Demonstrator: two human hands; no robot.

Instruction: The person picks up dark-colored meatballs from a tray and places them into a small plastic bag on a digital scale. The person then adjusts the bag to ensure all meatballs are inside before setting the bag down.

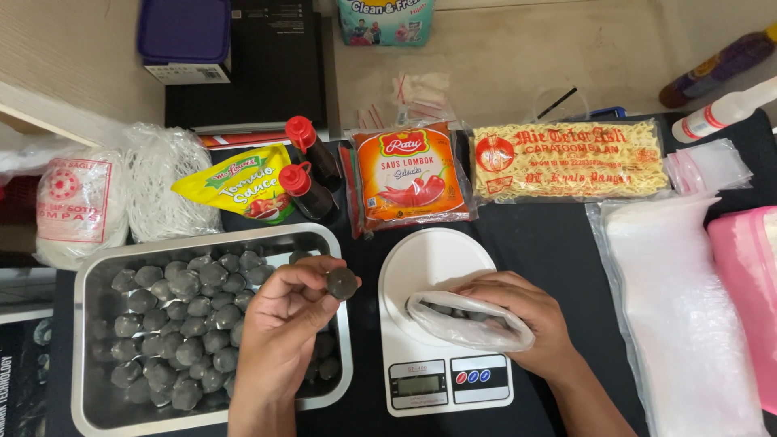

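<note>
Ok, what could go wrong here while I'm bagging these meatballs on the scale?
The meatball is pinched only at the left hand's fingertips, so it might slip and drop beside the tray. The plastic bag looks floppy; if the right hand loosens, its mouth could close or it may slide off the scale.

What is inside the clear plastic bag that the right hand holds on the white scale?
Inside the clear plastic bag, a few grey meatballs show through its open mouth. The right hand covers the bag's far part, so their full count stays hidden.
</note>
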